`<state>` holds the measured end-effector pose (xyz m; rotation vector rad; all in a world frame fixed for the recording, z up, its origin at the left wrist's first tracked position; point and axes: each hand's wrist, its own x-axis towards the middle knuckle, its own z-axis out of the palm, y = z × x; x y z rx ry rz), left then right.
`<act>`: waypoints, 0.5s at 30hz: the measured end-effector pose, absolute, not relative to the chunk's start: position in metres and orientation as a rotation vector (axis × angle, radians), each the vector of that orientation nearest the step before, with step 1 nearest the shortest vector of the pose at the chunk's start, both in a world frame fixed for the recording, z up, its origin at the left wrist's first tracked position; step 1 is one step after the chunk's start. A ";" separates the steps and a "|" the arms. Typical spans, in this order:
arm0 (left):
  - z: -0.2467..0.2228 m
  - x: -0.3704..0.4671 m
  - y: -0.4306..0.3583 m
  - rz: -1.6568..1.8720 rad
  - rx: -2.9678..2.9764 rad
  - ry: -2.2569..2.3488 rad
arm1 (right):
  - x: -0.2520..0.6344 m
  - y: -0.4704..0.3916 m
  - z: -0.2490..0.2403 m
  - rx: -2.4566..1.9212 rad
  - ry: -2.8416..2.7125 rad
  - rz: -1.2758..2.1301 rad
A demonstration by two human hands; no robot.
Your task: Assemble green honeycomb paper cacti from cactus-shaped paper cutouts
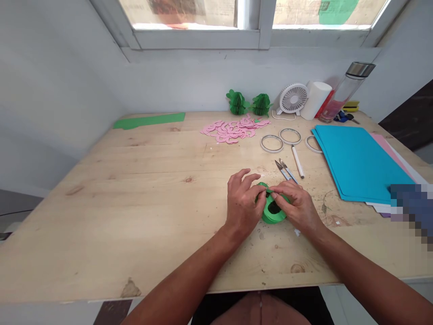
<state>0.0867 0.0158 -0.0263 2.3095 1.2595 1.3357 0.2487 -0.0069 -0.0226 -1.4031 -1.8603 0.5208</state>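
Observation:
A green paper piece (274,216) with a dark opening in its middle rests on the wooden table (162,216) near the front edge. My left hand (244,202) pinches its upper left edge between thumb and index finger, the other fingers raised and apart. From the right, my right hand (297,203) pinches the upper edge of the same piece, its fingertips close to those of my left hand. The fingers hide part of the paper. Just beyond my right hand lie small snips (284,169), their handles partly covered.
Pink paper cutouts (233,129), two green honeycomb paper shapes (237,103), tape rolls (272,143), a white pen (297,161), a small fan (293,98) and a bottle (347,92) stand or lie behind. Blue sheets (363,162) are at right, a green strip (152,120) back left.

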 end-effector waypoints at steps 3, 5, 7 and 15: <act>-0.027 0.087 0.016 1.358 2.311 1.256 | 0.249 -0.007 -0.024 -1.392 -1.862 0.532; -0.028 0.087 0.017 1.356 2.292 1.258 | 0.249 -0.007 -0.024 -1.389 -1.853 0.541; -0.029 0.088 0.017 1.334 2.229 1.272 | 0.248 -0.007 -0.024 -1.392 -1.827 0.551; -0.026 0.082 0.026 1.352 1.656 1.302 | 0.248 -0.006 -0.024 -1.413 -1.666 0.669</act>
